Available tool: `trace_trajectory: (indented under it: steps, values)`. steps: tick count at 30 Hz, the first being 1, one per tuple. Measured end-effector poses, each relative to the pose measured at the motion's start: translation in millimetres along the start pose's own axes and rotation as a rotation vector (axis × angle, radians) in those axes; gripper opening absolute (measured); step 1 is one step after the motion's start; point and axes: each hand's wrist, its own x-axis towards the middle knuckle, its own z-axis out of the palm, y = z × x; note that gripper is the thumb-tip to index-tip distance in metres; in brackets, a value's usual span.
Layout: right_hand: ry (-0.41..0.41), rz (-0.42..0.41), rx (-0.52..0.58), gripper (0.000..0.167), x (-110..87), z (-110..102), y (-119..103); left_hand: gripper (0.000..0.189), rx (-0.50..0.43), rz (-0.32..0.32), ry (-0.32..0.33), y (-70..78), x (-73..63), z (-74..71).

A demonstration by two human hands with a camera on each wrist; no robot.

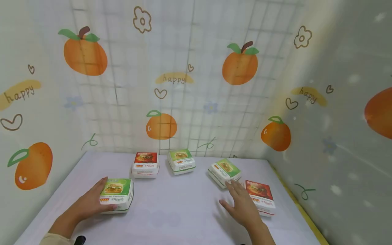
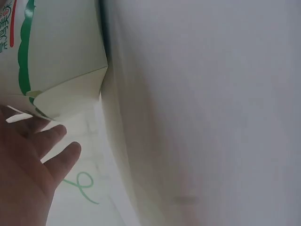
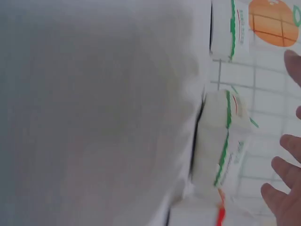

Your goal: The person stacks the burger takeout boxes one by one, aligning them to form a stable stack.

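Trouble would most likely start at the right: the turned green box (image 1: 225,170), set askew toward the far right corner of the table (image 1: 171,211), stands near the right red box (image 1: 261,199) by the right edge, and a sweep of the right hand (image 1: 241,206) could knock one into the other. That hand has its fingers spread wide and grips nothing; its fingertips overlap the turned green box's near side in the head view, though whether they touch it I cannot tell. The left hand (image 1: 87,202) holds the left green box (image 1: 117,195) near the table's left edge, thumb along the near side, fingers toward the far one. The boxes look like thin card, so a hard squeeze might dent a wall or spring a lid, while a slack hold might let this one twist or slip. Whether its base is off the table is hard to judge. The far red box (image 1: 145,165) and middle green box (image 1: 181,161) stand apart along the far edge; a careless push could drive either against the sheeting (image 1: 171,41) behind.

The table is pale and, I would guess, slippery. A yellow strip (image 1: 303,211) follows its right edge. Whitish sheeting printed with oranges (image 1: 240,66) rises beyond the far, left and right edges, with a grid (image 1: 192,51) showing faintly through at the back.
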Motion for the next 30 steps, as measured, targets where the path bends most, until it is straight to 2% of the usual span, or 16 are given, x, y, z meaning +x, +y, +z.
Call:
trace_trajectory:
  steps: [6, 10, 14, 22, 30]
  values:
    - [-0.053, 0.108, 0.095, 0.085, 6.0, 19, -9, 0.131, 0.009, -0.008, 0.001, 1.6, 1.5, 6.7]
    - [-0.056, 0.111, 0.101, 0.088, 12.2, 25, -8, 0.131, 0.030, 0.003, 0.011, 5.4, 4.9, 11.0]
    - [-0.038, 0.106, 0.074, 0.089, 20.5, 28, 0, 0.132, 0.052, 0.005, 0.002, 16.7, 12.5, 15.7]
    - [-0.110, 0.239, 0.107, 0.095, 42.5, 34, 14, 0.136, 0.085, 0.002, 0.037, 34.2, 25.8, 22.8]
    - [-0.127, 0.293, 0.125, 0.101, 57.6, 43, 22, 0.135, 0.075, 0.028, 0.038, 54.3, 32.9, 30.9]
